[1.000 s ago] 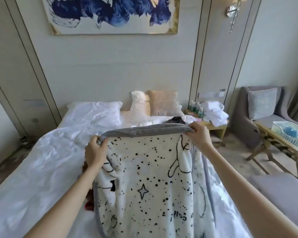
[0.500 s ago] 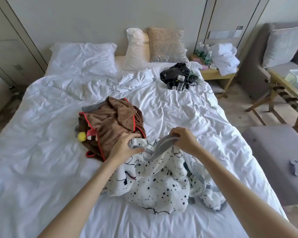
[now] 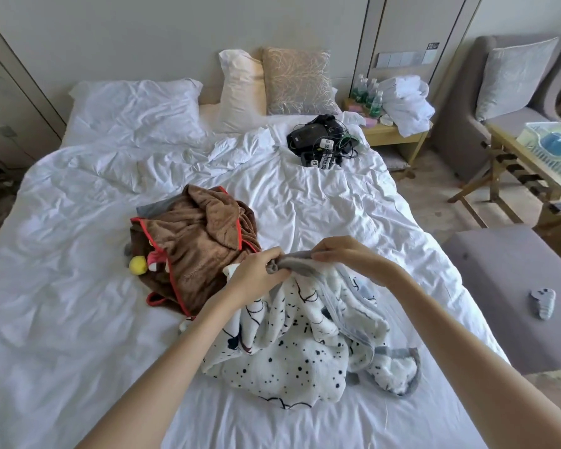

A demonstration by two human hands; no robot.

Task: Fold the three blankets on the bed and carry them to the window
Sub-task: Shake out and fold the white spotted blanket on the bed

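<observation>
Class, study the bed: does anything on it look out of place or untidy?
Yes. A tangle of black electronics and cables lies on the sheet near the pillows, odd for a bed. The brown blanket sits crumpled in a heap, unfolded, and the spotted blanket is bunched under both hands.

Both hands are bunched together over the bed (image 3: 62, 319), left hand (image 3: 252, 276) and right hand (image 3: 344, 254) each pinching the grey edge of the white spotted blanket (image 3: 292, 351), which slumps in a heap below them. Just to the left, touching it, sits a crumpled brown blanket (image 3: 195, 241) with red trim. Up near the pillows (image 3: 136, 108) there's a black tangle of gadgets and cables (image 3: 321, 140).
</observation>
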